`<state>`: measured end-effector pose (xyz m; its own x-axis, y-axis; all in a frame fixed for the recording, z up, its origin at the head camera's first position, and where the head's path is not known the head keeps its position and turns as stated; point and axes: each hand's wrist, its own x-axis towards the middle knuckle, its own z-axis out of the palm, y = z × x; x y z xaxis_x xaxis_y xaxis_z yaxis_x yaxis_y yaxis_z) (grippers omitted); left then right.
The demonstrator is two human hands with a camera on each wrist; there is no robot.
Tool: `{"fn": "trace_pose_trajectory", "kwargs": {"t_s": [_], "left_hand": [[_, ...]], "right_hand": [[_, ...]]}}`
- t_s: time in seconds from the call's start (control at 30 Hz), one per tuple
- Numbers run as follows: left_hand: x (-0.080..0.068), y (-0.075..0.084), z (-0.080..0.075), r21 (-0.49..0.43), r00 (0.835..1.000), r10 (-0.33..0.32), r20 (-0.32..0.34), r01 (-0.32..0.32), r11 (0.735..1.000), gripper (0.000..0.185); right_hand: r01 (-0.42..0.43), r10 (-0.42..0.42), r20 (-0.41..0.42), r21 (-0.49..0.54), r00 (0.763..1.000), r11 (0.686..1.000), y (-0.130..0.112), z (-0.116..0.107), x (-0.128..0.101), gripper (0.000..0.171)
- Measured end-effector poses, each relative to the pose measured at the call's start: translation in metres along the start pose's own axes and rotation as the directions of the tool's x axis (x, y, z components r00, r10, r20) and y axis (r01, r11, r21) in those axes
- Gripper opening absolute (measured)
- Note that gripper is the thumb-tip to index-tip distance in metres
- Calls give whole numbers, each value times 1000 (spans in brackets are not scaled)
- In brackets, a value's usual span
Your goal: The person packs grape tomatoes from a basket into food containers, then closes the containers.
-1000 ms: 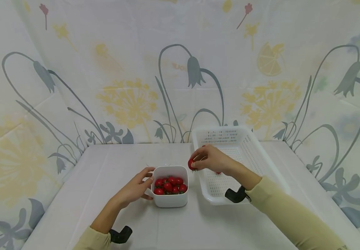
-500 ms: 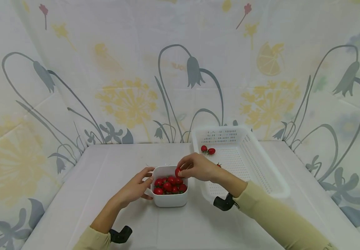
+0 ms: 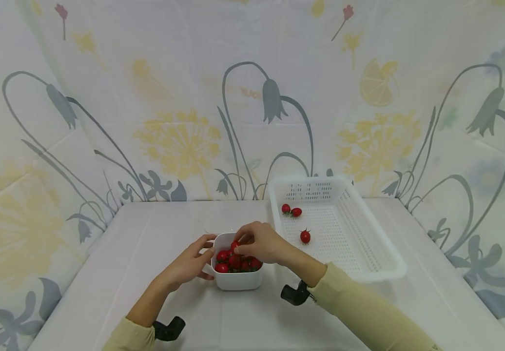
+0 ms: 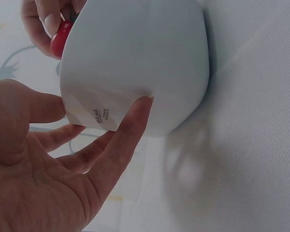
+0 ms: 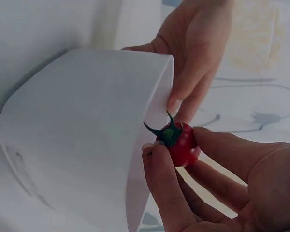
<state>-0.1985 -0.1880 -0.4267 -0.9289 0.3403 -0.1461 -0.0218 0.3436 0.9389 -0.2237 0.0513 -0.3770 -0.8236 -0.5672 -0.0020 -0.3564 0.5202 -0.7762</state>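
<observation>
In the head view, my right hand [image 3: 263, 242] is over the white container [image 3: 238, 281] and pinches a cherry tomato [image 5: 184, 147] between thumb and fingertips. Its green stem end faces the container's rim in the right wrist view. Several cherry tomatoes [image 3: 222, 268] lie inside the container, partly hidden by that hand. My left hand [image 3: 191, 261] rests its spread, nearly straight fingertips against the container's left side. In the left wrist view, one fingertip [image 4: 143, 102] presses on the smooth outer wall, beside small printed lettering.
A white perforated basket [image 3: 377, 231] stands to the right of the container. Inside it lie a single cherry tomato [image 3: 305, 237] and a pair [image 3: 296, 212] near its left wall. A patterned cloth [image 3: 252, 146] hangs behind the white table [image 3: 169, 219].
My right hand has moved left from the basket to over the container, carrying the cherry tomato. This uncovers the tomatoes in the basket. My left hand has stayed at the container's side.
</observation>
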Motion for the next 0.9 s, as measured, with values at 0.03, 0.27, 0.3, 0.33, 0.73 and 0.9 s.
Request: {"fn": "trace_pose_trajectory", "kwargs": {"t_s": [0.03,0.27,0.3,0.33,0.73,0.9], "left_hand": [[0,0,0,-1,1000,0,0,0,1000,42],[0,0,-1,-1,1000,-4,1,4,1000,41],[0,0,0,1,1000,-6,-1,6,1000,41],[0,0,0,2,1000,-7,-2,7,1000,41],[-1,1,0,-1,1000,-2,0,2,1000,42],[-1,0,-1,-5,1000,16,17,-16,1000,43]], "right_hand": [[4,-4,-7,-12,1000,1000,0,3,1,18],[30,-32,-37,-55,999,998,-3,21,5,17],[28,-30,-39,-54,999,998,-3,23,6,18],[27,-29,-41,-55,999,998,-3,26,6,18],[14,-31,-107,-157,994,988,2,46,14,11],[5,-35,-130,-228,991,974,2,51,16,11]]}}
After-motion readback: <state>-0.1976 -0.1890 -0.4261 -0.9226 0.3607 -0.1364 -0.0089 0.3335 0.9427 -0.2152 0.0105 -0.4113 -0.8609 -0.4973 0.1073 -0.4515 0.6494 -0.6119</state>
